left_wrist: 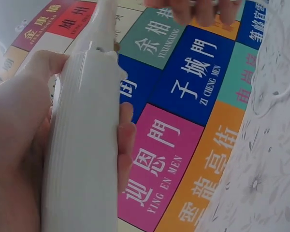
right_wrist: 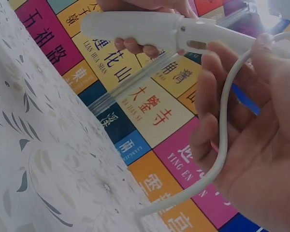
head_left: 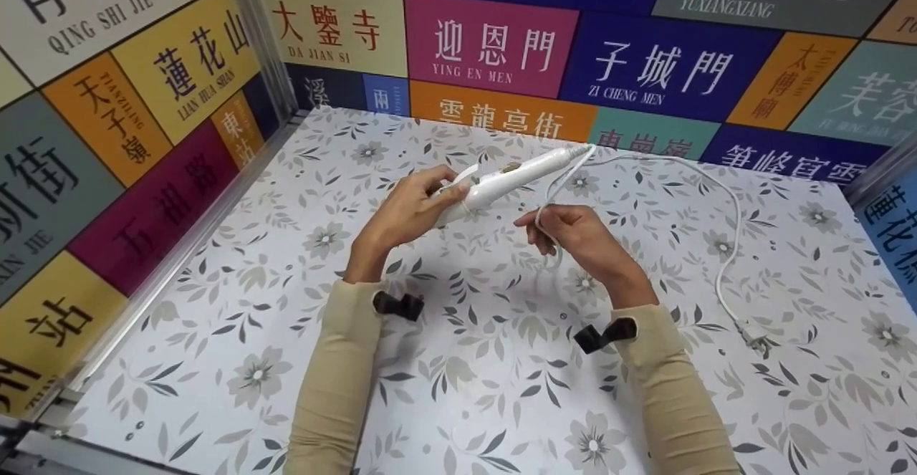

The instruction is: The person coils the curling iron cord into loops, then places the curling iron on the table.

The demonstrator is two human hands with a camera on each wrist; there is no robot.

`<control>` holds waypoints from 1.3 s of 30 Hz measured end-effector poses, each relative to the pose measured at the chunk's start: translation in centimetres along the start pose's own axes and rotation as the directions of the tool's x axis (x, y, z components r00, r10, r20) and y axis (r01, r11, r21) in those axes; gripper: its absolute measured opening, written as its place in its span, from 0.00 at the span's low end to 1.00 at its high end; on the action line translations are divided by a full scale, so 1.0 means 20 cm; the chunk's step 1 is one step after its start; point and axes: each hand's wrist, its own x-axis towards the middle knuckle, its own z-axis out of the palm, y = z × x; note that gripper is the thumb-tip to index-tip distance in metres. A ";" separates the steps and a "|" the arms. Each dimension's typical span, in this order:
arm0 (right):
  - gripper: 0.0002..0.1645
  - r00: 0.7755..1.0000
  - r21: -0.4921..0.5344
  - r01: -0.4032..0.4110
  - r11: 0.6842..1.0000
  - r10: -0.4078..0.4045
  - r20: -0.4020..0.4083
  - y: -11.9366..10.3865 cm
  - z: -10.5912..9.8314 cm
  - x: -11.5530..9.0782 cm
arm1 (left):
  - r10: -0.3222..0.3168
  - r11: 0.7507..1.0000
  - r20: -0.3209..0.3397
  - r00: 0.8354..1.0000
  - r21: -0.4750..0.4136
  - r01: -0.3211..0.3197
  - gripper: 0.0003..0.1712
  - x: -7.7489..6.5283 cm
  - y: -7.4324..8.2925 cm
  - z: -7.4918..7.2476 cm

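My left hand [head_left: 412, 206] grips a white hair styling iron [head_left: 512, 178], its thumb and fingers around the wide body. Held above the table, the iron tilts up to the right, and its cord leaves the narrow end. In the left wrist view the white body [left_wrist: 84, 145] lies along the palm. My right hand [head_left: 580, 235] holds the white cord [head_left: 551, 195] near that end. From the right wrist view, the cord [right_wrist: 223, 121] crosses in front of the curled fingers and runs by the thumb tip. A small gold-coloured part [head_left: 511, 168] shows on the iron.
The cord runs right across the flower-patterned table [head_left: 473, 389] to its plug end [head_left: 754, 335]. Panels with coloured street-name signs [head_left: 494, 49] stand along the back and left edges. Each sleeve bears a black clip [head_left: 399, 306] at the wrist.
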 end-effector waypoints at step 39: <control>0.21 0.988 -0.411 -0.123 0.903 0.073 -0.136 -0.21 -0.14 -0.11 | -0.068 0.957 0.397 0.915 0.284 -0.052 0.26 -0.02 0.05 0.07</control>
